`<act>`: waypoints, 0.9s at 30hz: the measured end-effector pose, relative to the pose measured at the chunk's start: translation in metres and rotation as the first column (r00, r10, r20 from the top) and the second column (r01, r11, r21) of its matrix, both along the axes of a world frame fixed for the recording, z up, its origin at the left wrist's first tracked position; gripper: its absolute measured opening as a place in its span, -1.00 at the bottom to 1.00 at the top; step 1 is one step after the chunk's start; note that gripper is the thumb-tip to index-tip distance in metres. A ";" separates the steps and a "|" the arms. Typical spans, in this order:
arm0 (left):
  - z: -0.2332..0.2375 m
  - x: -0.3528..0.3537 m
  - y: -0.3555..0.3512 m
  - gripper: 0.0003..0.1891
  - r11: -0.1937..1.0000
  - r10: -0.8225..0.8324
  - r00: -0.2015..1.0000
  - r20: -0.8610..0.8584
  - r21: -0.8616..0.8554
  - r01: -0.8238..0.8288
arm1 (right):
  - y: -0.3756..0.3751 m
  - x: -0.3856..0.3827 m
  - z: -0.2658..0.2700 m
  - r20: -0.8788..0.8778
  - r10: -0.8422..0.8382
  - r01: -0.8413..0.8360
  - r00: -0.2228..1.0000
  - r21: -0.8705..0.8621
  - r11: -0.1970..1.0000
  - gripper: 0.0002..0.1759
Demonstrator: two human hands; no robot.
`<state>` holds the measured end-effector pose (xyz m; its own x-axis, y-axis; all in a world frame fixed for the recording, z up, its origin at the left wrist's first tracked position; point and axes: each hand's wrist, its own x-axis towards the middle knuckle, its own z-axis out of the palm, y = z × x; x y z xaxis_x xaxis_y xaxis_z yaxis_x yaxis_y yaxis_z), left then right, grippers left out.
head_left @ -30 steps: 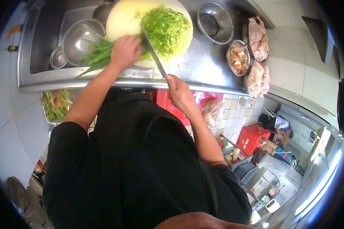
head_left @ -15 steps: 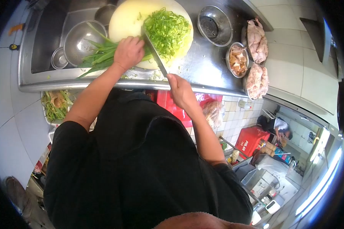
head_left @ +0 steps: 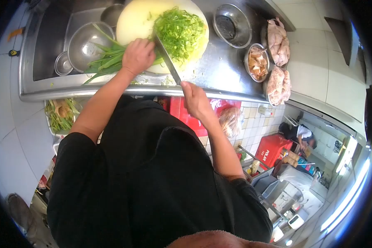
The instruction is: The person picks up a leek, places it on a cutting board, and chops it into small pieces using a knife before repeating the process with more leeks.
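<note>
Sliced greens [head_left: 181, 33]: heaped on the right part of the round cutting board [head_left: 132, 20]. Uncut long green leaves [head_left: 105, 64] run in from the left, overlapping the board's near edge.

Left grip [head_left: 138, 56]: fingers curled, closed down over the leaves. Right grip [head_left: 196, 99]: wrapped around the handle of the knife [head_left: 167, 60], blade between leaves and heap.

Containers, left: large metal bowl [head_left: 76, 47] in the sink [head_left: 49, 45], leaf tips reaching over it; smaller metal bowl [head_left: 62, 64] beside it.

Containers, right, on the steel desk [head_left: 227, 68]: metal bowl [head_left: 244, 27], dark inside, contents unclear; small bowl [head_left: 246, 64] of brownish-pink pieces [head_left: 258, 64]. Two dishes of pale raw poultry [head_left: 278, 43] at the far right.

Below the desk: basket [head_left: 61, 133] of green trimmings [head_left: 58, 115].

Writing: "POLAR" in white on the far red crate [head_left: 273, 149], smaller marks beneath unreadable. White lettering on the near red crate [head_left: 184, 113], partly hidden.
</note>
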<state>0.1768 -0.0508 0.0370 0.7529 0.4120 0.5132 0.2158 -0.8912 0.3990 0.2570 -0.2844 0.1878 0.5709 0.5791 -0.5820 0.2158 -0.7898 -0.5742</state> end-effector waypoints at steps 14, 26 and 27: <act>0.001 0.000 0.000 -0.85 1.000 -0.006 1.000 0.024 -0.007 0.006 | 0.006 -0.009 -0.006 -0.017 -0.059 0.060 0.998 0.017 0.998 -0.36; -0.004 -0.007 0.004 -0.79 1.000 -0.024 1.000 -0.010 -0.016 0.024 | 0.008 -0.019 -0.049 0.148 -0.028 0.003 0.989 0.167 0.986 -0.38; -0.003 -0.008 0.001 -0.78 1.000 -0.024 1.000 -0.008 0.007 0.025 | 0.016 -0.017 -0.054 0.131 -0.031 0.010 0.991 0.154 0.988 -0.39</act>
<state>0.1686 -0.0494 0.0337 0.7669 0.3898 0.5099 0.1970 -0.8991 0.3910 0.2402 -0.2685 0.1343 0.6497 0.6427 -0.4060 0.2828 -0.7001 -0.6557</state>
